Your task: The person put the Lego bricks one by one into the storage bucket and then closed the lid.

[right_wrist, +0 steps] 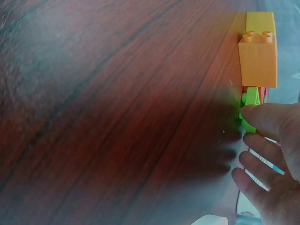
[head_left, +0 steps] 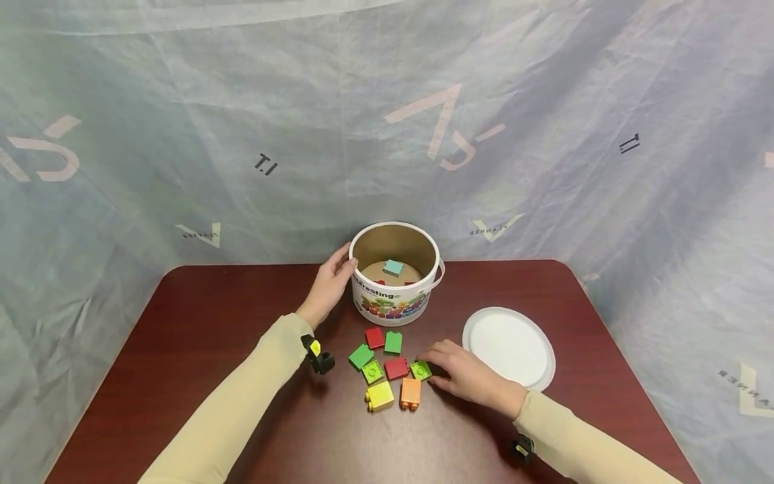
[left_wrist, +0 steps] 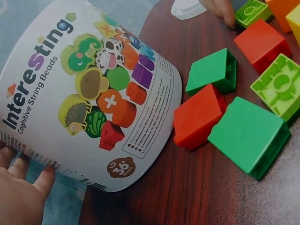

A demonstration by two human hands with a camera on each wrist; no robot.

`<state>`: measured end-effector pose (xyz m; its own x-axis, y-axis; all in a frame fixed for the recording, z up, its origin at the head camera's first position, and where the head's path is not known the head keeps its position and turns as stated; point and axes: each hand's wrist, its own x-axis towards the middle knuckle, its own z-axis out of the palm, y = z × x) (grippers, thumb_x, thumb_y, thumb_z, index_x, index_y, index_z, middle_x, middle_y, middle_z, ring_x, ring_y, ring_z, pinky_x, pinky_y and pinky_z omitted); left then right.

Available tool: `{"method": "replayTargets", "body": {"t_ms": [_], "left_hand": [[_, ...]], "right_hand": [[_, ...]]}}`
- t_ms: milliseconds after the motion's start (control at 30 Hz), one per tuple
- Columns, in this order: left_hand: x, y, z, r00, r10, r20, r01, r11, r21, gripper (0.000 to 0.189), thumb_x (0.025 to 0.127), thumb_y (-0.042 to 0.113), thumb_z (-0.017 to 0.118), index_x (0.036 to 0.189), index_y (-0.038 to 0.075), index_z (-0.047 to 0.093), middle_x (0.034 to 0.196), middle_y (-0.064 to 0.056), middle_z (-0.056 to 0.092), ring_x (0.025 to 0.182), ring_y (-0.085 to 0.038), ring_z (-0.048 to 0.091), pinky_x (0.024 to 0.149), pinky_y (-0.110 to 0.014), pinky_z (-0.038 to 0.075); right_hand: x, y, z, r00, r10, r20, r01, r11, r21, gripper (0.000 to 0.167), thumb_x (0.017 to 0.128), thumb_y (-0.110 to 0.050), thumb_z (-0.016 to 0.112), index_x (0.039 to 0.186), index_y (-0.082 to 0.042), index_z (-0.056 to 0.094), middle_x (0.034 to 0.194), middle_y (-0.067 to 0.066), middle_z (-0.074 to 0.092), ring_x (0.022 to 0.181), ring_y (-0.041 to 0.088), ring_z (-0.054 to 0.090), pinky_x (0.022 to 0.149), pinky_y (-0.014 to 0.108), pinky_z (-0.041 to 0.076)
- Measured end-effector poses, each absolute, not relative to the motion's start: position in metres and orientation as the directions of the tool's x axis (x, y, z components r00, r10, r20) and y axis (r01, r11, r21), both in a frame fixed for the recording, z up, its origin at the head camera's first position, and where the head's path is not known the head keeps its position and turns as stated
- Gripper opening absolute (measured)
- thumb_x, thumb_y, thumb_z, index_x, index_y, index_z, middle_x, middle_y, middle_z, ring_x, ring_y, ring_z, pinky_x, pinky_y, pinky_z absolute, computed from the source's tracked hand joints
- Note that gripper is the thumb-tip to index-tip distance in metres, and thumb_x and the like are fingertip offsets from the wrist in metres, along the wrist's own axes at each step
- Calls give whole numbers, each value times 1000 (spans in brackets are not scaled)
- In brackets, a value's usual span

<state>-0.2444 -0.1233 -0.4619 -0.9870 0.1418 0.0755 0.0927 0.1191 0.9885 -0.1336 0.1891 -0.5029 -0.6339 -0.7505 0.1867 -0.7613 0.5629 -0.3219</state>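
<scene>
My left hand [head_left: 328, 288] rests against the left outer wall of a white bucket [head_left: 366, 308], its fingertips touching the printed side in the left wrist view. At the right edge of a group of toy building blocks, my right hand [head_left: 467, 374] pinches a lime green block [head_left: 421, 370] between thumb and fingers. That block lies with its hollow underside up. Beside it are a red block [head_left: 396, 368] and an orange block [head_left: 410, 392]. A yellow block [head_left: 379, 396], a second lime block [head_left: 372, 372], two green blocks and another red block [head_left: 375, 337] lie nearby.
Inside the bucket are a light blue block [head_left: 393, 267] and some red pieces. The bucket's white handle [head_left: 439, 275] hangs on its right side. A round white lid [head_left: 510, 348] lies right of the blocks on the dark red table [head_left: 242, 323]. Grey fabric [head_left: 338, 134] hangs behind.
</scene>
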Motion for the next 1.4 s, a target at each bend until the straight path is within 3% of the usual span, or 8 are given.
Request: {"method": "replayTargets", "body": {"t_ms": [467,667,1033,1167,1400], "left_hand": [[-245,-123,-462,-984,145,104,116,78,990,58,112,21,51,164,5,31,166,-19,35,152,-34,36,123,-44,34],[-244,-123,-461,-985,140,98,112,92,989,58,112,22,51,164,6,31,166,-18,35,151,-33,39,122,-44,35],[-244,-125,-465,-984,151,93,110,107,988,59,112,25,51,164,8,31,167,-16,34,152,-28,37,123,-45,34],[-245,-124,-463,-984,155,86,103,101,990,60,111,26,51,165,9,30,167,-16,33,153,-27,35,124,-44,32],[-226,-120,-429,-984,171,42,60,102,993,59,112,17,48,164,0,25,168,-20,29,154,-32,31,125,-45,30]], "right_hand": [[-134,188,-508,-618,-752,229,-781,553,-290,33,87,-11,84,117,-7,74,107,3,69,99,17,62,86,35,57],[-134,188,-502,-642,-743,189,-757,575,-311,30,88,-11,84,116,-5,73,105,3,68,98,18,61,86,35,56],[-139,195,-477,-628,-731,269,-776,563,-283,34,84,-9,86,116,-6,73,107,2,68,100,19,62,86,36,57],[-142,195,-462,-654,-717,243,-753,586,-298,32,86,-10,85,117,-8,74,109,2,70,102,19,63,88,37,58],[-150,192,-438,-646,-720,254,-761,584,-282,33,88,-9,84,119,-8,73,112,3,69,105,20,64,89,39,58]]}}
